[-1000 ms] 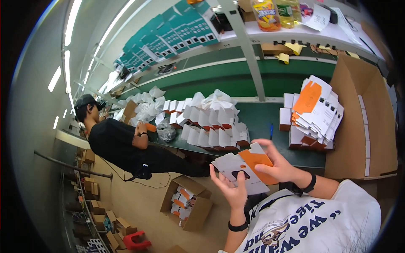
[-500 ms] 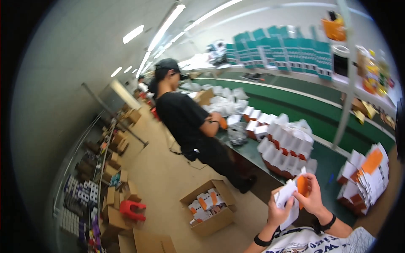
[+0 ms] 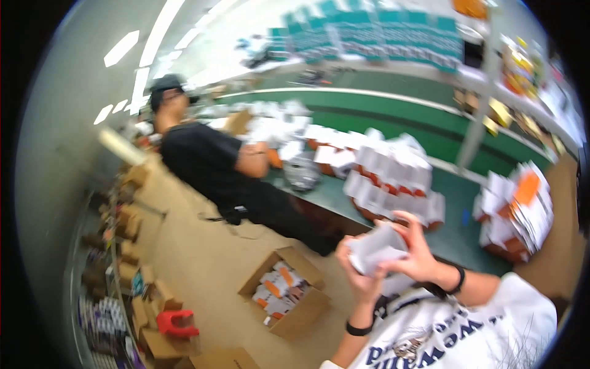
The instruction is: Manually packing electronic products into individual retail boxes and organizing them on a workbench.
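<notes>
A small white carton with an open end is held up in front of me, over the near edge of the green workbench. My left hand grips its left side, fingers wrapped around it. On the other side my right hand is closed on the carton, the thumb across its lower front. Just beyond my hands stand rows of open white-and-orange cartons. A pile of flattened white-and-orange cartons lies on the bench to my right.
A co-worker in black stands at the bench on my left, near a clear plastic bag. An open cardboard box of cartons sits on the floor, with a red stool farther left. Teal boxes line the shelf.
The flat white-and-orange carton in my hands has been opened out into a box shape. The view has shifted, moving the surroundings left and up in the picture.
</notes>
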`<state>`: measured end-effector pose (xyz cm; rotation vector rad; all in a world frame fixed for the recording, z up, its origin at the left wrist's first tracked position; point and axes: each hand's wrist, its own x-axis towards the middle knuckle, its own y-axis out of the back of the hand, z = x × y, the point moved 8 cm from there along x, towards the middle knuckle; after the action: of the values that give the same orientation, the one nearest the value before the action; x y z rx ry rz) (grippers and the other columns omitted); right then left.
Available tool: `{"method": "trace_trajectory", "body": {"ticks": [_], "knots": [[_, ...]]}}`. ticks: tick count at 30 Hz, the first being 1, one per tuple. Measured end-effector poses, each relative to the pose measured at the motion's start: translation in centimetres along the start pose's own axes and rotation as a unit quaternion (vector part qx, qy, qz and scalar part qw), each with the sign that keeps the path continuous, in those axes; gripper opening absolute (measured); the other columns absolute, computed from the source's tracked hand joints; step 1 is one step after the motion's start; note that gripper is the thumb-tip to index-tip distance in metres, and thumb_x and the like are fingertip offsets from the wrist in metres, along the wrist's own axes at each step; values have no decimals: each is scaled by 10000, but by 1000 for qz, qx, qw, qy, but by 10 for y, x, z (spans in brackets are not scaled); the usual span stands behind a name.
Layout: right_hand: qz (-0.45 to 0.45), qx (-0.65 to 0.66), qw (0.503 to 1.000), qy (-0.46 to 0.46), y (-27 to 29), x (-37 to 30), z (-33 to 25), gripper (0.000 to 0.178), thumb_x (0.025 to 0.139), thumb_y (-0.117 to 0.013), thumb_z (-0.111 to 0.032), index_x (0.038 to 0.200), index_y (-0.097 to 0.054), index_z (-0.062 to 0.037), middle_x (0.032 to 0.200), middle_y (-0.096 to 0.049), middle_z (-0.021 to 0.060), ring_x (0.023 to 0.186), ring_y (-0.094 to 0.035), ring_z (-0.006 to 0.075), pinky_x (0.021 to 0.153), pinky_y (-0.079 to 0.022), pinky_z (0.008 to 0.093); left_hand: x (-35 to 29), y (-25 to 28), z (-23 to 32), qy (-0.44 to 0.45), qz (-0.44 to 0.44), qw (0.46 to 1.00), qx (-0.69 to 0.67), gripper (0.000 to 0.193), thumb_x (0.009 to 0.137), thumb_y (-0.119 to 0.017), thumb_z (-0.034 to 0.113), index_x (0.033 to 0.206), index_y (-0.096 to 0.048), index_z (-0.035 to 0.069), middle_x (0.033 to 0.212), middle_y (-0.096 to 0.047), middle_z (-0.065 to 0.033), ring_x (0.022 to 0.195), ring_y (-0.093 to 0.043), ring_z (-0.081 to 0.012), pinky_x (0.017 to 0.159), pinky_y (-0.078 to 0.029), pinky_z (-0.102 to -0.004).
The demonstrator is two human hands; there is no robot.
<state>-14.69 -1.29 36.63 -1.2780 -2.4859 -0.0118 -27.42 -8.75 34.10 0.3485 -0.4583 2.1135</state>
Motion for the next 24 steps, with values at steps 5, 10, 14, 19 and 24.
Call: {"method": "trace_trajectory", "body": {"ticks": [5,10,14,19,24], "knots": [[-23,74,996,-37,11,13,16,642,794,-861,-122,1246,-407,-93,1334,-555,130,1219,-551,206,1058,-443,382,22,-11,0,1,-29,999,-19,960,716,-899,525,1370,-337,104,1370,-510,-278,1204,-559,-313,982,-509,-422],[-12,-7,1000,-7,36,13,11,442,771,-858,-177,1007,-495,-83,1159,-594,86,1016,-559,153,912,-466,309,22,-26,-14,30,-83,996,-2,748,689,-944,433,1140,-470,70,1338,-550,-239,1164,-594,-301,954,-525,-407],[-5,-61,998,18,51,11,-4,395,764,-861,-222,855,-509,-68,1058,-619,94,913,-556,167,818,-457,297,21,-41,-12,47,-84,995,2,646,709,-931,442,1006,-497,66,1258,-598,-196,1080,-614,-267,922,-521,-396],[58,-49,996,37,76,4,-13,515,776,-875,-203,1081,-482,-73,1305,-532,142,1115,-579,193,937,-481,331,24,-68,-14,21,-106,994,22,667,715,-913,496,911,-435,74,1149,-637,-171,1022,-608,-239,891,-507,-371],[118,-175,972,102,97,-11,-23,508,801,-868,-169,1142,-508,-64,1374,-529,202,1124,-606,237,971,-501,353,24,-84,-23,48,-96,994,31,677,714,-917,481,879,-395,82,1129,-639,-163,1019,-604,-231,893,-501,-365]]}}
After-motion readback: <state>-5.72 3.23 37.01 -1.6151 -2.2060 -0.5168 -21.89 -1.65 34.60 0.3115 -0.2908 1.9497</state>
